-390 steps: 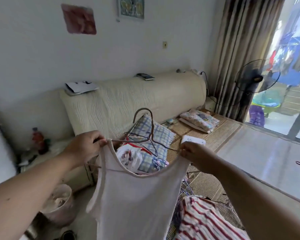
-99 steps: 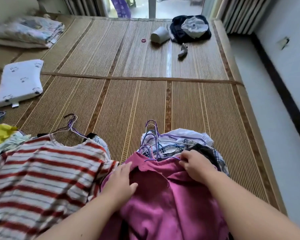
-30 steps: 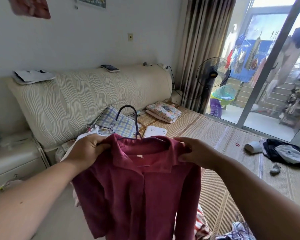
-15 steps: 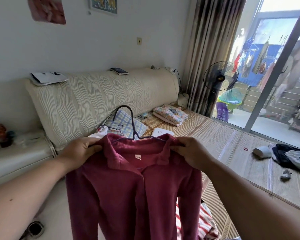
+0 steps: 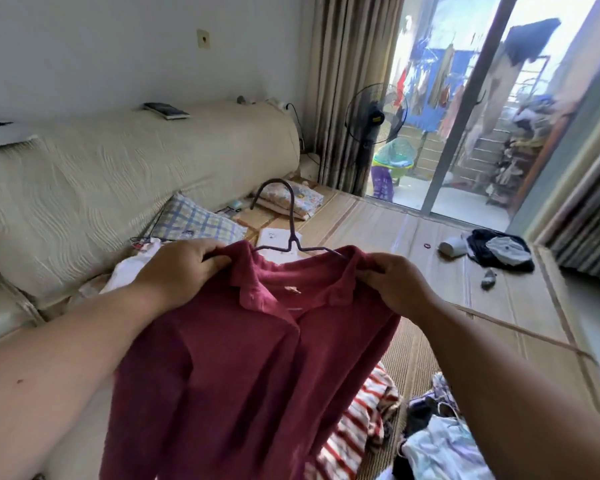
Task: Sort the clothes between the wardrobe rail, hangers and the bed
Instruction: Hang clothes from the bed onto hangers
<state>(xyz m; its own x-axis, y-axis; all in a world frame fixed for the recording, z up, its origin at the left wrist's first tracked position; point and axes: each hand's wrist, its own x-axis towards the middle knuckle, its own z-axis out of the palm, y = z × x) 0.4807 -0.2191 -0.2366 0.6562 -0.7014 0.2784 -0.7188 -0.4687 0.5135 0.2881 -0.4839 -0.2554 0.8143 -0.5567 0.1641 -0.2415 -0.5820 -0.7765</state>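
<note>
Our left hand (image 5: 184, 268) gripped one shoulder of the maroon collared shirt (image 5: 250, 358), fingers curled over the cloth right at the collar. Our right hand (image 5: 395, 285) pinched the opposite shoulder in the same fashion. Between the two hands we held the shirt up in the air over the bed's woven mat (image 5: 499, 306), collar open, body drooping down toward us. The wire hanger (image 5: 290, 220) sat inside the neck, its arms slipping under the shoulders and its hook standing clear above the collar.

Down below the hem, a red-and-white striped top (image 5: 357, 420) lay crumpled on the mat, and just beside it a heap of pale and dark clothes (image 5: 440, 448). Behind the shirt, a checked pillow (image 5: 194, 223) leaned against the cream headboard (image 5: 118, 174). Well across the mat, a dark garment (image 5: 499, 251) lay bundled.
</note>
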